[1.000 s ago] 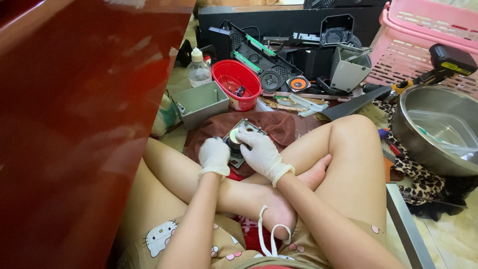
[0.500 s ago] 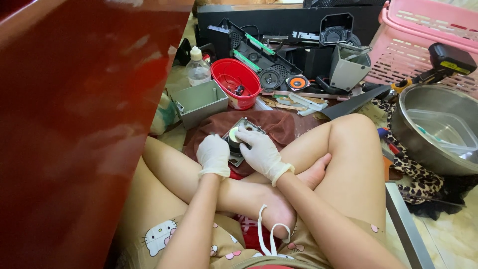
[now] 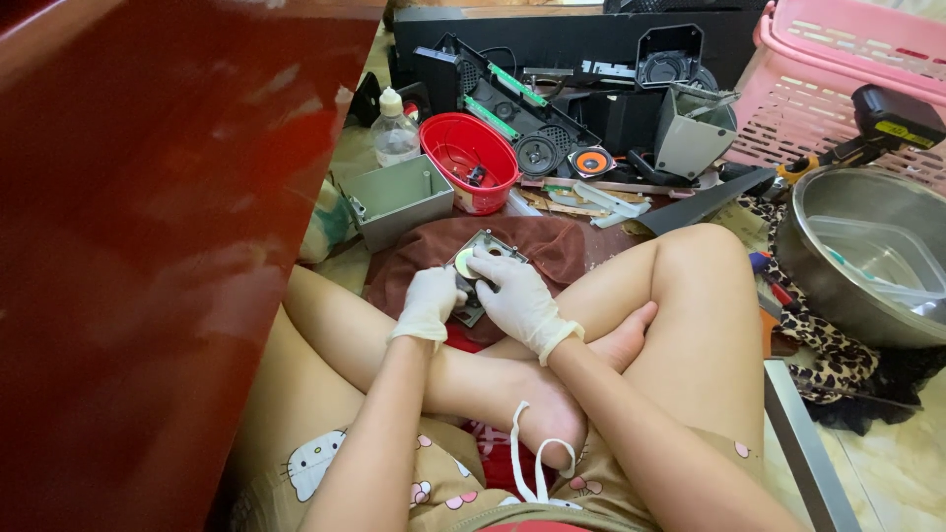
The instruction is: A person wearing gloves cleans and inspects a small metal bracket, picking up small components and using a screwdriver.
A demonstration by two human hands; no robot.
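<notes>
Hands hold speaker near red bowl

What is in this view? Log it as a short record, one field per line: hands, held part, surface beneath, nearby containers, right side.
hands: left hand and right hand, both in white gloves, together on one part
held part: small metal speaker unit with a round centre, gripped from both sides
surface beneath: brown cloth on the floor, ahead of the crossed legs
nearby containers: red bowl, grey open box, clear plastic bottle
right side: steel bowl, pink basket
</notes>
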